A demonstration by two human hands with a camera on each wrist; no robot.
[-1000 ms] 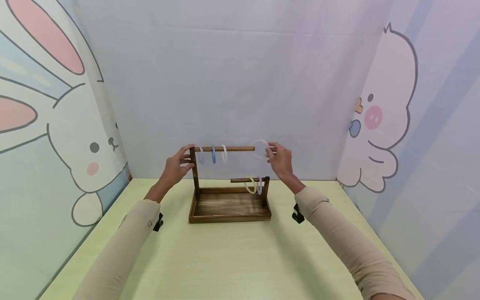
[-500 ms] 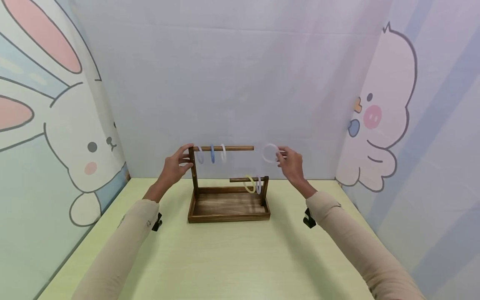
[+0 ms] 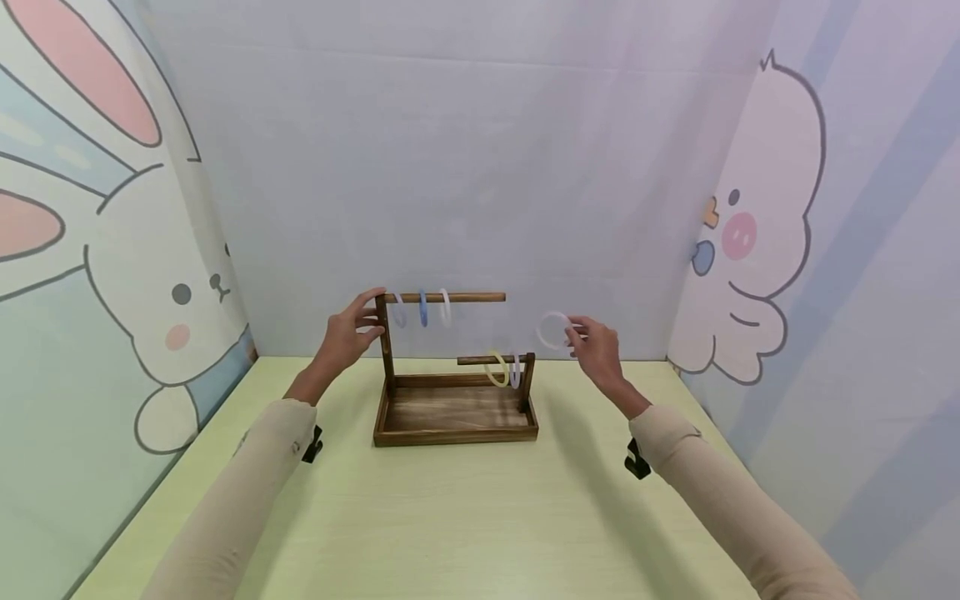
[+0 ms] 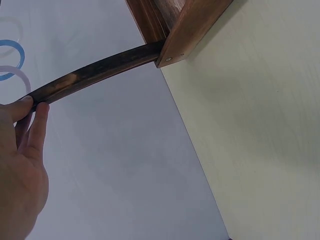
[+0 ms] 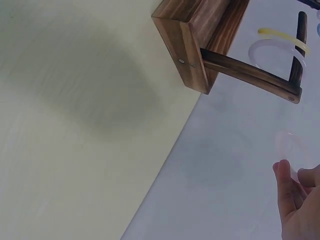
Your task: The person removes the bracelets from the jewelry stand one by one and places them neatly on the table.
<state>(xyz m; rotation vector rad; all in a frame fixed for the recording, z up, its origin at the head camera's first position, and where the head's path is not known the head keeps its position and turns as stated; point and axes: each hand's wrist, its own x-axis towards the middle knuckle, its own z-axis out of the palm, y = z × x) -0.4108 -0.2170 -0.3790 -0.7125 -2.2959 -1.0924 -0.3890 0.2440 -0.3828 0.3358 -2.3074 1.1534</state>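
My left hand [image 3: 347, 337] grips the top of the tall post of a wooden stand [image 3: 455, 436]; in the left wrist view, thumb and fingers of that hand [image 4: 25, 165] pinch the dark post [image 4: 100, 70]. On the upper bar [image 3: 480, 297] hang a pale lilac ring [image 3: 400, 312], a blue ring [image 3: 423, 309] and a white ring [image 3: 446, 309]. A yellow ring [image 3: 496, 369] and a lilac ring [image 3: 515, 372] hang on the lower bar. Right of the stand, my right hand [image 3: 597, 348] pinches a pale translucent ring [image 3: 552, 331], held in the air apart from both bars.
The stand's tray base sits near the back of the light yellow-green table [image 3: 450, 517]. Behind is a plain pale cloth [image 3: 480, 167]. Side cloths carry a rabbit drawing [image 3: 150, 275] at the left and a chick drawing [image 3: 772, 217] at the right.
My right hand has moved right and downward with the pale ring, away from the end of the upper bar. My left hand stays on the post, and the hung rings keep their places.
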